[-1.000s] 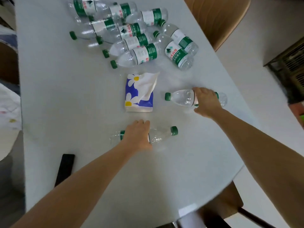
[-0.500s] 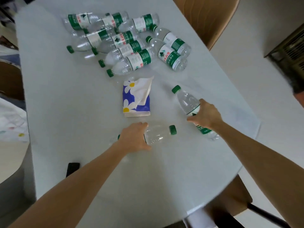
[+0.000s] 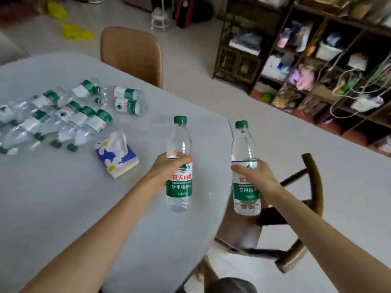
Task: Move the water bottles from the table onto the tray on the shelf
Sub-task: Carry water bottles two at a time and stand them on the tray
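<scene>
My left hand (image 3: 167,168) grips a clear water bottle (image 3: 179,142) with a green cap and green label, held upright above the pale grey table (image 3: 53,208). Past the table's right edge, my right hand (image 3: 255,177) holds a second bottle (image 3: 243,142) of the same kind, also upright. Several more bottles (image 3: 69,117) lie on their sides in a heap at the table's far left. A dark open shelf unit (image 3: 317,66) stands at the upper right across the floor. I cannot make out a tray on it.
A blue tissue pack (image 3: 116,155) with white flowers lies on the table left of my left hand. A tan chair (image 3: 132,53) stands behind the table, and a dark wooden chair (image 3: 304,208) sits under my right arm. Pale floor (image 3: 275,127) stretches toward the shelf.
Both hands have lifted their bottles off the table and turned them upright. My view has swung up and to the right, bringing the shelf into sight.
</scene>
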